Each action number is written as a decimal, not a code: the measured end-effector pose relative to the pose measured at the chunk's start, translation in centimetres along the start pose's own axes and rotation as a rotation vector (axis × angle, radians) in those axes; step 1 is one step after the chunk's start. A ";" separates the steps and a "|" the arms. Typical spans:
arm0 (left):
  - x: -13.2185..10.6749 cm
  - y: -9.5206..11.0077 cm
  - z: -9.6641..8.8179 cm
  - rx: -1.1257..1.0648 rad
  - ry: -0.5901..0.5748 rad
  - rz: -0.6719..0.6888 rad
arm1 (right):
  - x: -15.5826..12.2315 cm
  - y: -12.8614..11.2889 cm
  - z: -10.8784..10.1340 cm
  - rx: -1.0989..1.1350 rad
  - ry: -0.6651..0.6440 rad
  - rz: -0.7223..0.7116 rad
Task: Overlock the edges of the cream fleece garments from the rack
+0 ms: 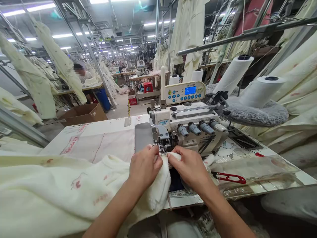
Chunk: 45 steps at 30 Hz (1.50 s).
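A cream fleece fabric [61, 188] with small pink prints lies across the table and reaches the needle of a white overlock sewing machine [188, 129]. My left hand [145, 165] rests on top of the fabric with its fingers curled down, pinching the edge right at the presser foot [163, 147]. My right hand [189, 167] grips the same fabric edge from the right, fingers closed on it just in front of the machine.
Red thread snips [229, 178] lie on a clear tray at the right. Two white thread cones [260, 91] and a grey fluffy piece [255, 114] stand behind the machine. A control panel [185, 92] sits above it. A cardboard box [83, 114] stands at left; a person works far back.
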<state>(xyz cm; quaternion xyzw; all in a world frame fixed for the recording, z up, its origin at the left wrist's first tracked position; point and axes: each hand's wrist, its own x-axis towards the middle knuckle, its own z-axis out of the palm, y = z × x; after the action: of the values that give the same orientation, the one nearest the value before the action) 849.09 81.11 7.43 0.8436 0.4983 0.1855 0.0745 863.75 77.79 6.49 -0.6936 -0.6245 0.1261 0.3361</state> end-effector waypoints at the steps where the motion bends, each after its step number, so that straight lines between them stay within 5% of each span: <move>1: 0.2 0.0 0.1 -0.003 0.008 0.005 | 0.0 0.1 0.1 -0.022 0.016 -0.005; 16: 0.8 -0.3 1.1 0.034 0.072 0.015 | -0.9 1.5 2.8 -0.012 0.229 -0.158; 22: 0.6 -0.4 0.2 0.008 0.020 0.014 | -4.7 2.6 3.6 0.046 0.589 -0.252; 24: 0.5 -0.7 -0.5 -0.058 -0.041 0.032 | -5.6 2.8 4.1 0.150 0.438 -0.197; 27: 0.5 -1.4 -1.3 -0.206 -0.083 0.042 | -5.8 2.5 5.0 0.374 -0.010 -0.041; 29: 0.5 -1.8 -1.5 -0.306 -0.085 0.014 | -5.5 2.1 5.4 0.615 -0.125 0.069; 34: 0.9 -1.7 -1.0 -0.376 -0.041 -0.078 | -5.3 2.5 5.6 1.207 -0.226 0.272; 38: 1.3 -1.2 -0.7 -0.298 0.001 -0.120 | -5.0 3.1 5.8 1.304 -0.225 0.326; 45: -5.6 -0.2 1.9 -0.048 0.359 0.298 | -5.9 3.0 4.4 1.116 -0.250 0.146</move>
<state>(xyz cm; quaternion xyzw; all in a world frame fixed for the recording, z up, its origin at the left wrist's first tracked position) 847.22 76.45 4.32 0.8593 0.3692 0.3533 -0.0234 862.33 73.54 -0.12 -0.4322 -0.4489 0.5403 0.5654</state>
